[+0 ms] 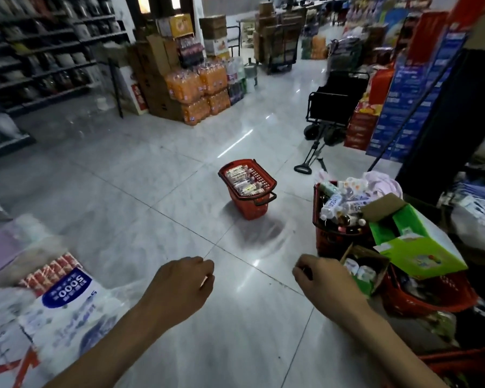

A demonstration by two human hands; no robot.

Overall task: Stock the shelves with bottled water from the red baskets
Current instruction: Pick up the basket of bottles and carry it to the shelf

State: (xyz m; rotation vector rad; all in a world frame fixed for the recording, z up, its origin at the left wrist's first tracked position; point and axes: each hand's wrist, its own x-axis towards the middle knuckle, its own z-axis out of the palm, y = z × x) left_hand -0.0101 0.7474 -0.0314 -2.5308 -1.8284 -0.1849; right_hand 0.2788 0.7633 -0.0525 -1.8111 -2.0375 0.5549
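Beyond left grip [185, 284] and right grip [325, 281], both loosely curled and empty, red basket [247, 210] stands full; stocking apparently outstanding.

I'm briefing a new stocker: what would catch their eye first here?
A lone red basket of bottled water stands on the tiled floor mid-aisle. Beyond it, upper left, packs of orange soda are stacked high; at right, a crowded red basket brims with bottles.
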